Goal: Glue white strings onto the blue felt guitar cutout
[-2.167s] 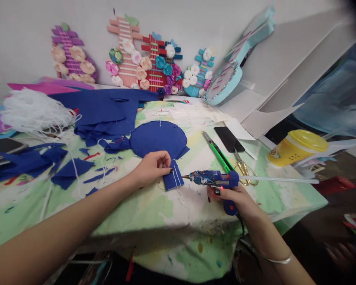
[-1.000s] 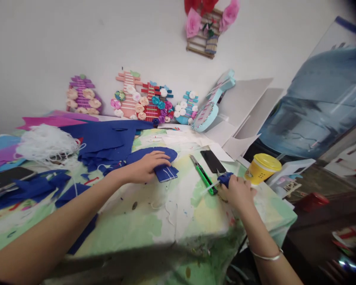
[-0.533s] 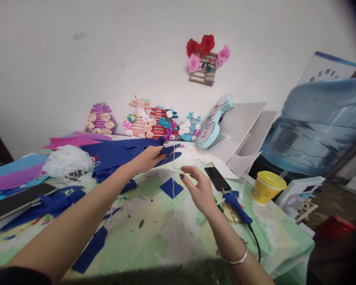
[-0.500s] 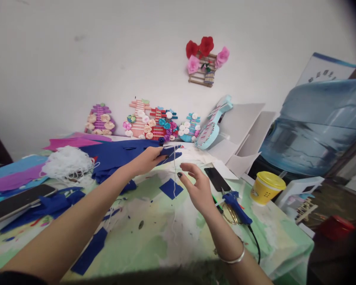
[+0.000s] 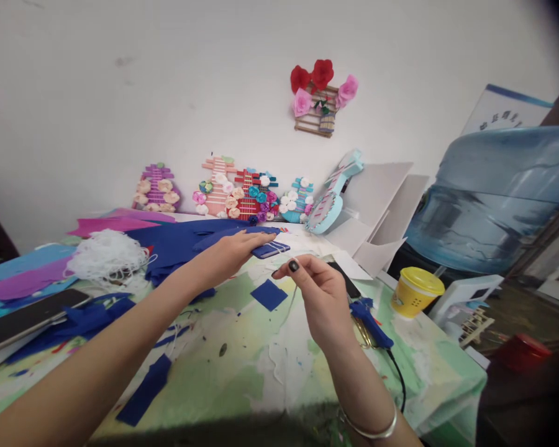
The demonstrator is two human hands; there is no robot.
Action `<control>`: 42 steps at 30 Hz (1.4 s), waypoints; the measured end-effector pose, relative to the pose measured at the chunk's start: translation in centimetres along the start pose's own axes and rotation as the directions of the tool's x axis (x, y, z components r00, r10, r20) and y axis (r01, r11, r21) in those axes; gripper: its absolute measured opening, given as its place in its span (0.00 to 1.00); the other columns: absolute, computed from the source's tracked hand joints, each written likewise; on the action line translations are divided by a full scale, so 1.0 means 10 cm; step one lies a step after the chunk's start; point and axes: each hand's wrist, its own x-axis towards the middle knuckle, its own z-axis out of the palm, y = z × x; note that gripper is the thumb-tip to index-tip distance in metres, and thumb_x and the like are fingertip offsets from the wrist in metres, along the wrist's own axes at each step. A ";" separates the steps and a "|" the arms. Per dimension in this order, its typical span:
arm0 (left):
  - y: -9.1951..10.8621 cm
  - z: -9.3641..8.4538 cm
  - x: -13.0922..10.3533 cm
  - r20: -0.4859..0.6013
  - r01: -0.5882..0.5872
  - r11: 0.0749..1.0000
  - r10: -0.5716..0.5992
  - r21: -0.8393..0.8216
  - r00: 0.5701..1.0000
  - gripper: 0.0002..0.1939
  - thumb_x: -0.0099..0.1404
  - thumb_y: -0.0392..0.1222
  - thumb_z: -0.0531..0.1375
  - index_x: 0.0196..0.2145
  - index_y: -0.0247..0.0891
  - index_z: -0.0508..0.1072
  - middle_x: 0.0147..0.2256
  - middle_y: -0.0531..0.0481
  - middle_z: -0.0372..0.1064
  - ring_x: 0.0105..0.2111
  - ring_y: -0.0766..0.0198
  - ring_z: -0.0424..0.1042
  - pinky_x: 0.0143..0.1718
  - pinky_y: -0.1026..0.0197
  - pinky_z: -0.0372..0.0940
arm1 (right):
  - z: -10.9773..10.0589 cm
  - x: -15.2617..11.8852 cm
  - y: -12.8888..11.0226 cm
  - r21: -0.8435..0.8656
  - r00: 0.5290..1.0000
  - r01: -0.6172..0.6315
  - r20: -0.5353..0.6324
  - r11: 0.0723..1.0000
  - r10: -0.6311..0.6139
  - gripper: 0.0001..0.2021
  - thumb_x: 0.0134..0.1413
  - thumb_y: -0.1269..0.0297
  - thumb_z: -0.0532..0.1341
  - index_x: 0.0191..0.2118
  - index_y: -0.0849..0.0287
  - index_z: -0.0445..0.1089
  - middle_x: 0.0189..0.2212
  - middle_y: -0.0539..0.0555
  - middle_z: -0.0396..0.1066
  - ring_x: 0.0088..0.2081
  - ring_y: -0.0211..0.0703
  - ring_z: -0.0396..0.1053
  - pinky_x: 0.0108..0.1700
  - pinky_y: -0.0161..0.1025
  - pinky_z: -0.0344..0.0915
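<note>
My left hand (image 5: pixel 233 253) grips a dark blue flat piece (image 5: pixel 272 251) above the table, fingers straight across its top, thumb hidden. White string (image 5: pixel 276 363) crosses that piece and runs to my right hand (image 5: pixel 325 297), whose thumb and forefinger pinch it. The string's loose end trails down onto the tablecloth. Beneath the hands lies a small blue square (image 5: pixel 269 295). A pile of blue sheets (image 5: pixel 172 242) is just behind my left hand.
A tangle of white string (image 5: pixel 107 257) lies left, near a phone (image 5: pixel 32 316). On the right are a blue glue gun (image 5: pixel 371 324), scissors (image 5: pixel 364 335), a dark phone (image 5: pixel 347 279) and a yellow-lidded tub (image 5: pixel 415 295). Decorated instrument models (image 5: pixel 221 186) line the wall.
My right hand has closed on the string and drawn it rightward from the blue piece. My left hand has turned, with its fingers now flat over the piece.
</note>
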 end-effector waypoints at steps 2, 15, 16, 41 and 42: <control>0.01 -0.01 0.00 -0.016 -0.021 1.000 0.020 -0.006 1.000 0.31 0.63 0.27 0.45 0.61 0.46 0.61 0.57 0.50 0.64 0.55 0.60 0.65 0.56 0.56 0.60 | -0.02 -0.01 -0.03 0.011 1.000 0.011 0.003 1.000 -0.011 0.10 0.58 0.59 0.60 0.30 0.57 0.73 0.29 0.52 0.75 0.33 0.41 0.70 0.40 0.39 0.63; 0.25 -0.28 0.20 -0.155 0.099 0.821 -0.223 -0.563 0.962 0.17 0.64 0.50 0.56 0.42 0.33 0.74 0.39 0.45 0.75 0.42 0.55 0.73 0.41 0.60 0.68 | -0.10 -0.22 0.07 0.266 0.977 -0.207 0.113 0.941 0.183 0.11 0.57 0.59 0.61 0.28 0.60 0.70 0.26 0.52 0.74 0.26 0.37 0.69 0.33 0.35 0.64; 0.26 -0.28 0.22 -0.132 0.110 0.744 -0.258 -0.659 0.957 0.17 0.63 0.50 0.58 0.41 0.33 0.74 0.38 0.45 0.75 0.40 0.56 0.73 0.39 0.61 0.69 | -0.11 -0.27 0.08 0.292 0.967 -0.251 0.119 0.923 0.226 0.11 0.56 0.59 0.62 0.28 0.60 0.69 0.25 0.52 0.73 0.21 0.34 0.67 0.27 0.33 0.62; -0.59 1.49 -0.02 0.527 0.500 -0.171 -0.352 -0.849 0.774 0.19 0.59 0.42 0.55 0.44 0.29 0.75 0.37 0.40 0.77 0.37 0.55 0.76 0.40 0.56 0.70 | -0.06 -1.87 0.89 0.201 0.707 -0.648 -0.200 0.735 0.678 0.26 0.45 0.39 0.64 0.28 0.64 0.70 0.13 0.46 0.59 0.15 0.25 0.41 0.19 0.29 0.34; -0.60 1.50 -0.02 0.524 0.497 -0.169 -0.351 -0.851 0.777 0.20 0.60 0.43 0.55 0.44 0.29 0.75 0.37 0.40 0.77 0.37 0.54 0.76 0.41 0.56 0.70 | -0.06 -1.88 0.91 0.204 0.706 -0.646 -0.207 0.736 0.677 0.26 0.45 0.39 0.64 0.28 0.64 0.71 0.13 0.46 0.59 0.15 0.25 0.41 0.19 0.29 0.34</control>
